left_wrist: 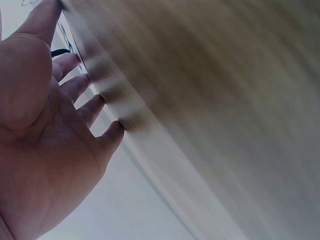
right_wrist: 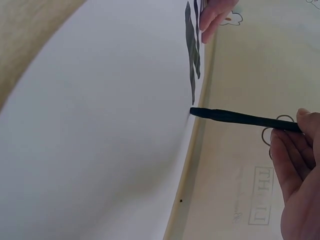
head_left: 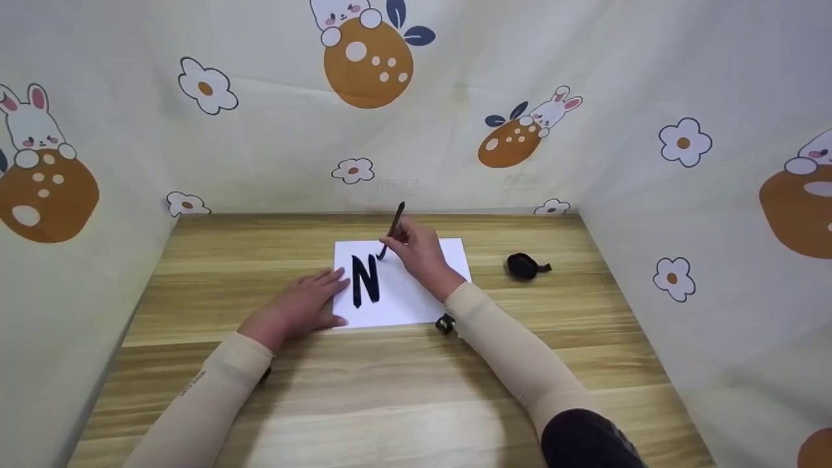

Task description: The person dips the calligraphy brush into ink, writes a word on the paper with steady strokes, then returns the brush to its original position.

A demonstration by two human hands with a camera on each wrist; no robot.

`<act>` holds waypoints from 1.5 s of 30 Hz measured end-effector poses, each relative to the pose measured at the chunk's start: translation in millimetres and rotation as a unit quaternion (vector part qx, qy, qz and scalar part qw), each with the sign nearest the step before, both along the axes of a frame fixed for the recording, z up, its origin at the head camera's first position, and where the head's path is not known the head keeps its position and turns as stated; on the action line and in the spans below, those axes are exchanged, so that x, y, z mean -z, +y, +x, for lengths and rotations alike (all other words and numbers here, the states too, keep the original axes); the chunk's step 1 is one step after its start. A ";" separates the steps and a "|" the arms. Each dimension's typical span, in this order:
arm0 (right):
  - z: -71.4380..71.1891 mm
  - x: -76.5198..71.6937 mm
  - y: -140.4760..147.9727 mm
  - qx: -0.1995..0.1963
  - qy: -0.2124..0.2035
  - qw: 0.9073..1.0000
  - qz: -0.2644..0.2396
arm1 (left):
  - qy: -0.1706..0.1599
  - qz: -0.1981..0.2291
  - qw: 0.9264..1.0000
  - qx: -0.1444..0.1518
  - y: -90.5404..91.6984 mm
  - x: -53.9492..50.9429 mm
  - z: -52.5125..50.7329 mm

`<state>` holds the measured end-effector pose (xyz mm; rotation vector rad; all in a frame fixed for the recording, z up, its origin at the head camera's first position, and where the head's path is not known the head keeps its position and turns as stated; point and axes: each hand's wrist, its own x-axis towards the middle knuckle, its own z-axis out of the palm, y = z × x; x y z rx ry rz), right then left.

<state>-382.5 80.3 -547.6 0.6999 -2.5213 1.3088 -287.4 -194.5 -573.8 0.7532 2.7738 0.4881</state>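
Observation:
A sheet of white paper (head_left: 409, 302) lies on the wooden table, with a bold black letter N (head_left: 369, 281) painted on its left part. My right hand (head_left: 421, 252) pinches a dark brush (head_left: 394, 222) between thumb and fingers, handle pointing up. Just right of the N's top, the brush tip meets the paper; in the right wrist view the brush (right_wrist: 240, 118) touches the sheet near a black stroke. My left hand (head_left: 304, 304) rests flat at the paper's left edge, fingertips on the sheet. The left wrist view shows that hand (left_wrist: 55, 135) with fingers spread and slightly bent.
A small black dish (head_left: 522, 266) with a short handle stands right of the paper. Below the right wrist shows a small black object (head_left: 445, 324), partly behind the sleeve. Fabric walls (head_left: 279, 149) printed with rabbits and flowers enclose the table (head_left: 364, 403) at back and sides.

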 end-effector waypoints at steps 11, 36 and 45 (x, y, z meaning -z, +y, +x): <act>1.5 -1.9 0.7 -0.009 -0.030 0.999 0.003 | 0.000 0.010 1.000 0.004 -0.2 0.2 1.4; 8.6 -6.6 8.3 -0.015 -0.048 0.998 0.032 | 0.015 0.009 1.000 0.015 0.7 0.6 0.5; 13.5 -8.9 12.0 -0.038 -0.056 0.997 0.035 | 0.011 0.009 1.000 0.012 -1.1 1.9 0.2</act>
